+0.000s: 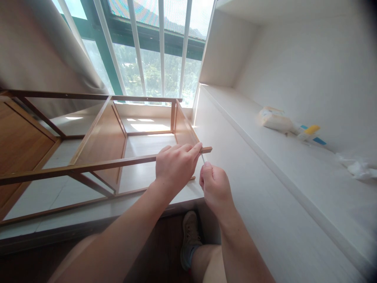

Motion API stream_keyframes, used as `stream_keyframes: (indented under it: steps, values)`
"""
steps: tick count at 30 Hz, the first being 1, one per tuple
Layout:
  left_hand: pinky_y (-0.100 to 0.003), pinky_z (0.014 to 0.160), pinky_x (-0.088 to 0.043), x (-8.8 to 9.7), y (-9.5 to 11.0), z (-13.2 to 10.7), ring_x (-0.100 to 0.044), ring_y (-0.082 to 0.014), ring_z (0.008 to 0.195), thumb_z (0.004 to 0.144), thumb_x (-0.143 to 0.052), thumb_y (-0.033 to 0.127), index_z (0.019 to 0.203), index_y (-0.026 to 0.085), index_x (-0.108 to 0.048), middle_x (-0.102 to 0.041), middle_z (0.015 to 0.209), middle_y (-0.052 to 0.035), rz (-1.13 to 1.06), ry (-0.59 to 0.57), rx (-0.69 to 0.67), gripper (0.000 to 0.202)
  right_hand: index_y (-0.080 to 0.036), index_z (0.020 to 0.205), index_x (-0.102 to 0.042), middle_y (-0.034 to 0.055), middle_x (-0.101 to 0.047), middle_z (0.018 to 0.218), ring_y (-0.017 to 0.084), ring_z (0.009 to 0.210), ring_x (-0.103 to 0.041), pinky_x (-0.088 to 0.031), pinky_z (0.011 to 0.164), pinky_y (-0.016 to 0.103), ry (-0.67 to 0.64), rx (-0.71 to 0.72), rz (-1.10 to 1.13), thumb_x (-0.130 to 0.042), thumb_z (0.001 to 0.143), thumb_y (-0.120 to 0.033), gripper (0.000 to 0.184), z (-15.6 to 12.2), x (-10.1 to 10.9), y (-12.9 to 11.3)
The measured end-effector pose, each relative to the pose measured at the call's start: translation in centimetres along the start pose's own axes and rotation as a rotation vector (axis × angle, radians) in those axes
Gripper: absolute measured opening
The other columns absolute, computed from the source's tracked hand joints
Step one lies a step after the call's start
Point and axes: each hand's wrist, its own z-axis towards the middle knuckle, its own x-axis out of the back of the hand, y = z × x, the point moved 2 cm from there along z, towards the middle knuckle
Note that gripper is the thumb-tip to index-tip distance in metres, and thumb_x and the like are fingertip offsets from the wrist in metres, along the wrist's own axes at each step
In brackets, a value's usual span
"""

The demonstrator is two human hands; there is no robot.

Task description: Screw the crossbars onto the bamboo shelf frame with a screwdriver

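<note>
A brown wooden shelf frame (97, 167) lies on its side, its panels standing across between long rails. My left hand (176, 163) is closed over the near upper rail close to its right end, with the fingertips by the rail's tip (207, 149). Just below and to the right, my right hand (216, 186) is a fist around a tool with a thin metal shaft (203, 158). The shaft points up to the rail beside my left fingertips and seems to touch it. The tool's handle is hidden in my fist, so its exact kind does not show.
A white ledge (250, 129) runs along the right, bearing a soft pack (275, 118), a yellow-and-blue item (312, 129) and crumpled white plastic (361, 167). Behind the frame is a barred window (147, 51), with a grey curtain (50, 47) at left. My shoe (191, 232) is below.
</note>
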Motion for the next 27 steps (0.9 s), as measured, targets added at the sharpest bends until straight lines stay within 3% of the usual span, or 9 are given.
stream_keyframes:
  steps: [14, 22, 27]
  values:
    - [-0.035, 0.062, -0.029, -0.05, 0.03, -0.05, -0.065, -0.018, 0.073, 0.099, -0.046, 0.038, 0.118, 0.034, -0.067, -0.075, 0.088, 0.0018, -0.012, 0.013, 0.003, 0.029, -0.022, 0.052, -0.041, -0.0029, -0.045, 0.045, 0.013, 0.045, -0.041, -0.027, 0.05, 0.028, 0.014, -0.002, 0.037, -0.039, 0.097, -0.03, 0.045, 0.02, 0.25, 0.01]
    - [-0.035, 0.063, -0.029, -0.1, 0.08, -0.02, -0.065, -0.0183, 0.074, 0.099, -0.046, 0.038, 0.118, 0.035, -0.067, -0.075, 0.088, 0.001, -0.013, 0.015, 0.011, 0.029, -0.022, 0.051, -0.039, -0.0028, -0.042, 0.044, 0.013, 0.045, -0.04, -0.028, 0.05, 0.028, 0.024, -0.009, 0.071, -0.037, 0.099, -0.037, 0.05, 0.14, 0.27, 0.23]
    - [-0.035, 0.063, -0.029, -0.12, 0.09, 0.02, -0.065, -0.0183, 0.073, 0.099, -0.045, 0.038, 0.118, 0.035, -0.067, -0.075, 0.087, 0.0021, -0.006, 0.023, 0.012, 0.029, -0.022, 0.053, -0.041, -0.0008, -0.046, 0.048, 0.015, 0.048, -0.041, -0.025, 0.053, 0.03, 0.02, 0.035, -0.09, -0.034, 0.099, -0.037, 0.049, 0.26, 0.53, -0.35]
